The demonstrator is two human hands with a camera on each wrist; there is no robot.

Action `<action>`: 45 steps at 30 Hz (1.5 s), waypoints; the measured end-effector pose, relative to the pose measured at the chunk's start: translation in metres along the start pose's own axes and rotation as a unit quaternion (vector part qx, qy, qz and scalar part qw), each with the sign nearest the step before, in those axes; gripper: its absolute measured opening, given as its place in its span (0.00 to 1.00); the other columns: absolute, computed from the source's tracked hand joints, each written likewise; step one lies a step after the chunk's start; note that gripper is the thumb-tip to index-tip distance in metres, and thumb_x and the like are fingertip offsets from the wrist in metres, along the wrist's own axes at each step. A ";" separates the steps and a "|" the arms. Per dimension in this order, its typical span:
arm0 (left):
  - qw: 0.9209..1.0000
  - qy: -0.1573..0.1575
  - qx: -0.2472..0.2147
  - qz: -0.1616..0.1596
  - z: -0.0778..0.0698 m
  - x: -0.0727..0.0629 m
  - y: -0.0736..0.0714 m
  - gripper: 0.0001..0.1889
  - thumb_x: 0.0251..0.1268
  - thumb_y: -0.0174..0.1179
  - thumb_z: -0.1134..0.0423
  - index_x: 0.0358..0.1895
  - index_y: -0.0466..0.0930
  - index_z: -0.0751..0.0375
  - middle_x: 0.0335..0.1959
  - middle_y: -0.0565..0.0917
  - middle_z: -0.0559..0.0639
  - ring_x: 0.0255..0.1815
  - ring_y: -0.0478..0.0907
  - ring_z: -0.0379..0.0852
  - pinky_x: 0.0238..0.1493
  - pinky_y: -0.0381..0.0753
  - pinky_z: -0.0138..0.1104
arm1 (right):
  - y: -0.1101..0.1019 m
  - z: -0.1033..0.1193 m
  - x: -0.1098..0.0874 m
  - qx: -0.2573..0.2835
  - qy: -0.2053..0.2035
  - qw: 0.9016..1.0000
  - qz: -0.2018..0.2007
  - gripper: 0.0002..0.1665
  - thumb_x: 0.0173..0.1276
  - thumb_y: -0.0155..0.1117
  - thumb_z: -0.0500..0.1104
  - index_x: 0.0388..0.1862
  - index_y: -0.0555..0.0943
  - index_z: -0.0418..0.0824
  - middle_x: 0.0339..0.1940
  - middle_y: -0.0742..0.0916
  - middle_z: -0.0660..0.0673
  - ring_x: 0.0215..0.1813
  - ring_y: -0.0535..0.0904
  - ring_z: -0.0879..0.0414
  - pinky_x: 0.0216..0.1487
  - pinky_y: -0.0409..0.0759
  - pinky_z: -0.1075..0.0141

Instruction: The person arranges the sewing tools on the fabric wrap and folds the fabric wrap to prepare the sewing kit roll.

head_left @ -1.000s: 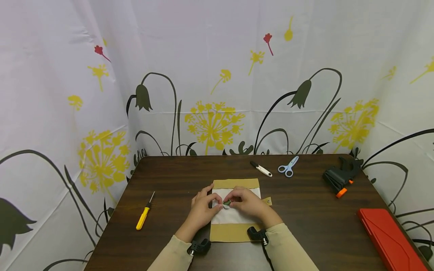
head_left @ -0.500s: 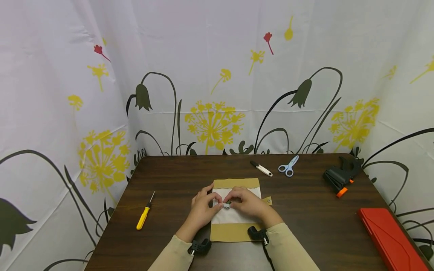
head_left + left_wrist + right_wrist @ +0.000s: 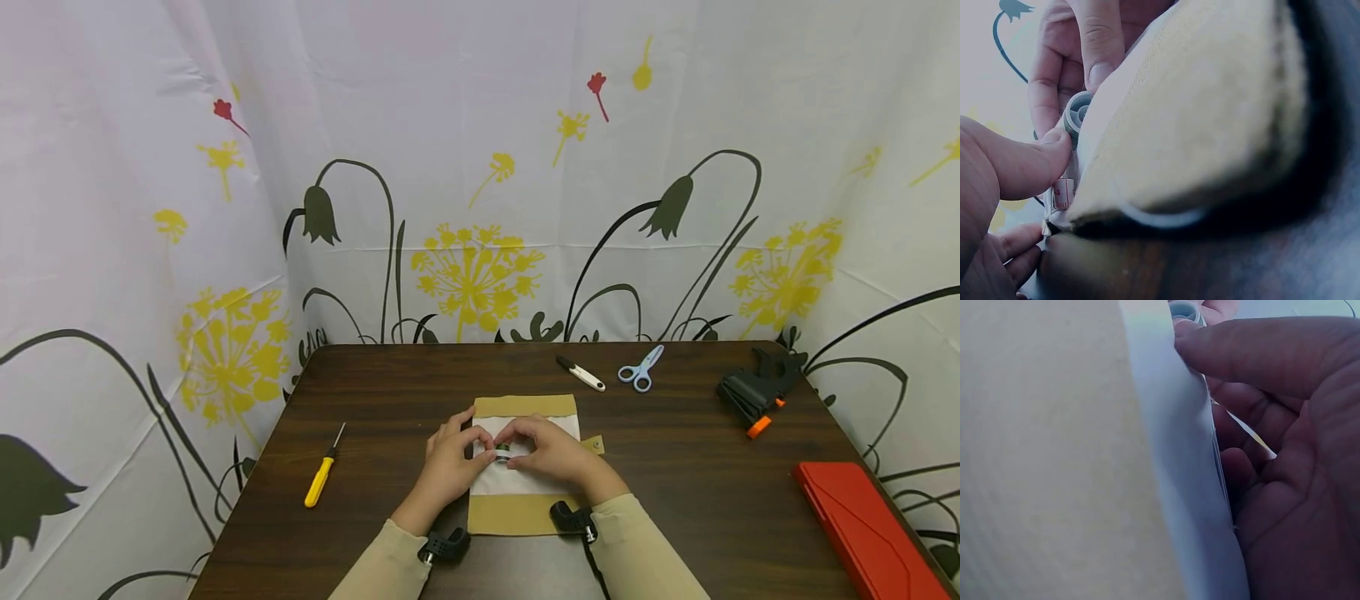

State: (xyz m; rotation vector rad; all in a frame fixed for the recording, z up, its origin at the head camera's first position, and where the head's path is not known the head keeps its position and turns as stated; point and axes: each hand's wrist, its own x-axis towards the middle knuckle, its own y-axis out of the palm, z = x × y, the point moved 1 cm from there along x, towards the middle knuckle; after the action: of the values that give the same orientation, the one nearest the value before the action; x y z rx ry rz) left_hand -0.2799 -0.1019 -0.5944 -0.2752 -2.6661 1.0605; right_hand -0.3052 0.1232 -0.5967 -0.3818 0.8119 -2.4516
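Both grips are set in a thumb-and-finger pinch, and between them a small roll [image 3: 502, 454] is held: from its left side by the left grip [image 3: 450, 460], from its right by the right grip [image 3: 553, 450]. Neither hand can be called nearer, since the roll is touched by both.

In the head view the roll is seen over the white middle of a tan-edged sheet [image 3: 506, 515]; whether its weight is borne by the sheet or only by the fingers cannot be told. In the left wrist view its coiled end is turned up just beside the right thumb, while its flank is pressed by the left thumb. From this, its long axis is judged to run from one thumb toward the other, though in the head view the roll is too small for this to be confirmed. Below the left thumb a white strip [image 3: 1064, 192] with red print is shown, partly hidden.

Any further turning of the roll would seem to depend on that axis being held level between the two pinches, with the coil left tight. On the surface [image 3: 390, 392], a screwdriver [image 3: 320, 480] is laid left of the hands, and scissors [image 3: 641, 372] are placed beyond them.
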 end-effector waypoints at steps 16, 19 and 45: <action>1.000 0.025 -0.007 -0.012 0.002 -0.001 0.002 0.09 0.68 0.75 0.60 0.37 0.82 0.44 0.80 0.72 0.67 0.77 0.68 0.79 0.74 0.54 0.73 | 0.002 -0.004 -0.001 0.019 -0.003 1.000 0.000 0.19 0.68 0.82 0.44 0.56 0.88 0.54 0.55 0.90 0.57 0.55 0.78 0.59 0.61 0.77 0.64; 1.000 0.008 0.004 0.012 0.002 0.000 0.002 0.09 0.71 0.72 0.60 0.49 0.84 0.45 0.83 0.70 0.65 0.80 0.65 0.78 0.77 0.52 0.73 | 0.002 -0.004 -0.001 0.021 -0.003 1.000 0.000 0.19 0.68 0.82 0.43 0.56 0.88 0.53 0.56 0.90 0.56 0.55 0.78 0.59 0.62 0.77 0.64; 0.992 -0.011 0.082 0.098 -0.002 -0.001 -0.001 0.36 0.59 0.78 0.38 0.70 0.80 0.42 0.90 0.54 0.64 0.89 0.52 0.71 0.84 0.42 0.70 | -0.027 -0.024 -0.013 0.418 -0.002 0.904 -0.084 0.17 0.86 0.57 0.35 0.68 0.77 0.30 0.53 0.88 0.49 0.51 0.83 0.57 0.49 0.81 0.69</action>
State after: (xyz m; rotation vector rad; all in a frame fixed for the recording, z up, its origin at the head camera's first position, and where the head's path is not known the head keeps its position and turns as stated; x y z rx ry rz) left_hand -0.2787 -0.1018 -0.5921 -0.5037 -2.5924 1.3389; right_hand -0.3152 0.1604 -0.6000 -0.1234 -0.3312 -2.6734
